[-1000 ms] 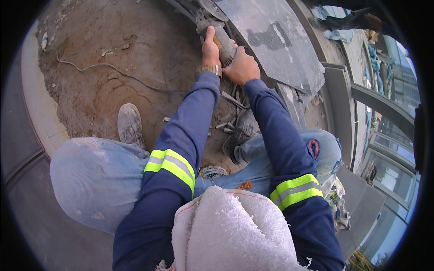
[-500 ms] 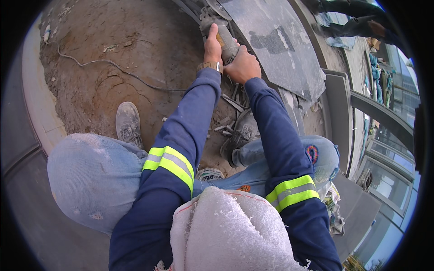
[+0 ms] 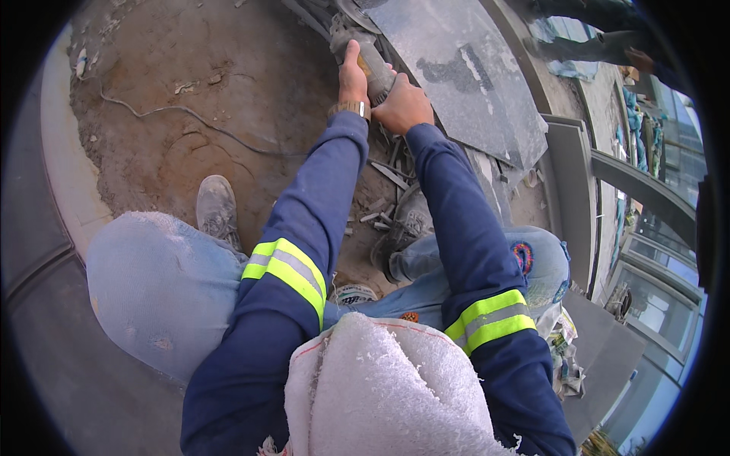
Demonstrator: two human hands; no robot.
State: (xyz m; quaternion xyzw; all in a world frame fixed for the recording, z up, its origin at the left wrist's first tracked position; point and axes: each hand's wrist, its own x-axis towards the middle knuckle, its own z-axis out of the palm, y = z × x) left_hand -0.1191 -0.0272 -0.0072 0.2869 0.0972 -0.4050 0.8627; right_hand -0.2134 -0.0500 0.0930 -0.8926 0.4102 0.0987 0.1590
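Observation:
Both my arms stretch forward to a dusty grey angle grinder. Around the left side of its body my left hand is closed, thumb pointing forward. Wrapped over the grinder's rear end is my right hand. The round disc at the grinder's front is beside the left edge of a grey stone slab, close to the top of the view. Whether the disc touches the slab I cannot tell. A dark smudge marks the slab's top face.
A thin cable runs across the dusty ground on the left. Stone offcuts lie between my shoes, under the slab. Another person's legs show at the upper right. A metal frame stands right of the slab.
The grinder and both hands have shifted slightly forward and left along the slab's edge. My grip stays the same.

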